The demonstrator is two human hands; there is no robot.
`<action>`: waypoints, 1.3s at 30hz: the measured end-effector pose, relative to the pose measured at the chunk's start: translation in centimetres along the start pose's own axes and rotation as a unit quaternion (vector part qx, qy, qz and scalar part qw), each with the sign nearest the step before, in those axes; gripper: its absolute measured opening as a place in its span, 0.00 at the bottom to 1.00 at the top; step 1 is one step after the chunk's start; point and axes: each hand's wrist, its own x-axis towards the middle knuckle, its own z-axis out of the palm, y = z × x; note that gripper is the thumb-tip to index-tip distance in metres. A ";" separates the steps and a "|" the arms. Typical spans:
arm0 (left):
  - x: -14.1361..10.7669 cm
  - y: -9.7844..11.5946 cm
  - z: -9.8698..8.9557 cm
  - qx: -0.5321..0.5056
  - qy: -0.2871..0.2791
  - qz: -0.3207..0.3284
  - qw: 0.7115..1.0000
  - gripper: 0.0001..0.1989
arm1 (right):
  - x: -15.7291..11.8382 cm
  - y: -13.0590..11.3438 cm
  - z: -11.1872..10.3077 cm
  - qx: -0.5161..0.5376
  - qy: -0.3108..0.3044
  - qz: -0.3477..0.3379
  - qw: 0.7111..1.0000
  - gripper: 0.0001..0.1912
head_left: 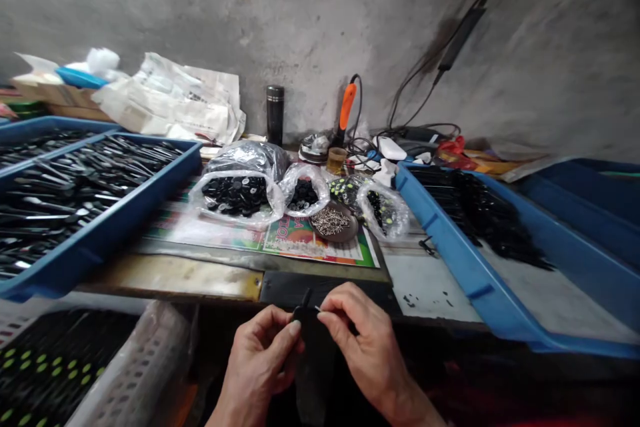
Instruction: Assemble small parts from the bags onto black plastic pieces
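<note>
Low in the head view, my left hand (263, 357) is closed on a small black part (303, 309), thumb and fingertips pinching it, with a thin black end sticking up. Close to its right, my right hand (367, 347) pinches a small metal pin (317, 308) between thumb and forefinger. The pin points toward the black part; whether they touch, I cannot tell. Beyond my hands, a round dish (349, 235) holds many similar metal pins. Open plastic bags of black round pieces (235, 195) stand behind and left of it, and another bag (395, 217) sits to its right.
At left, a blue tray (107, 240) is full of black and silver pieces; another blue tray (475, 290) with black parts stands right. Against the wall are a black flask (275, 115) and an orange-handled tool (347, 107). A white crate (133, 363) sits below left.
</note>
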 end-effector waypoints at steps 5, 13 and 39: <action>-0.5 0.2 0.5 0.009 0.009 0.007 1.000 0.27 | -1.2 -0.8 1.7 -0.009 0.018 -0.041 0.999 0.08; -1.4 0.0 0.7 0.026 0.011 0.043 0.999 0.26 | -1.5 -1.5 2.3 -0.072 0.039 -0.057 0.995 0.08; -1.5 -0.8 0.8 -0.009 -0.008 0.055 0.998 0.25 | -1.3 -1.7 3.9 0.258 -0.021 0.292 0.921 0.14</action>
